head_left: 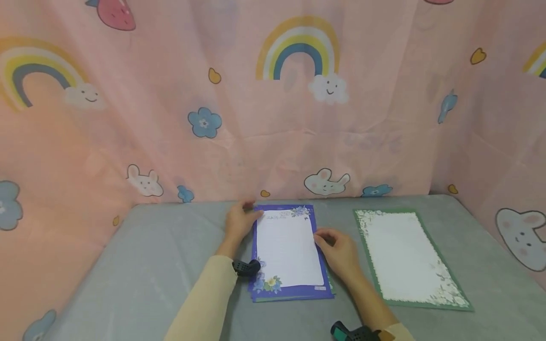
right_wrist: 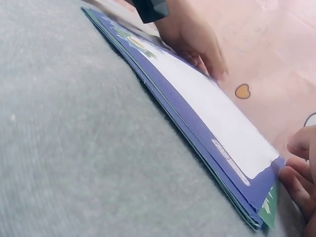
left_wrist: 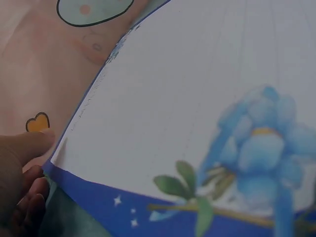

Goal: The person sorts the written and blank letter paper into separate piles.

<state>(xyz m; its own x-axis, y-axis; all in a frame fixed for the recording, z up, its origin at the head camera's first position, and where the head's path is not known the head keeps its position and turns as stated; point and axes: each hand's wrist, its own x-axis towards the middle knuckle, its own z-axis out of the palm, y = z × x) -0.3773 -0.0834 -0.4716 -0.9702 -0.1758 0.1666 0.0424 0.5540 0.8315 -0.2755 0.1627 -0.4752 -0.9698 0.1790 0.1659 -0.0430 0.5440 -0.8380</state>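
A stack of letter paper (head_left: 290, 255) lies in front of me, its top sheet white with a purple-blue border and printed flowers. Beneath it, green-edged sheets show in the right wrist view. My left hand (head_left: 240, 222) grips the stack's left edge near the far corner, with the thumb (left_wrist: 37, 143) at the edge and the other fingers curled beside it. On the right side, my right hand (head_left: 341, 251) holds the edge between thumb and fingers (right_wrist: 295, 182). The layers under the top sheet are mostly hidden.
A green-bordered sheet (head_left: 396, 255) with white printed flowers lies on the grey tabletop (head_left: 141, 270), right of my right hand. Behind the table hangs a pink curtain (head_left: 256, 156) with rainbows and rabbits. Dark bands (head_left: 246, 268) sit on both wrists.
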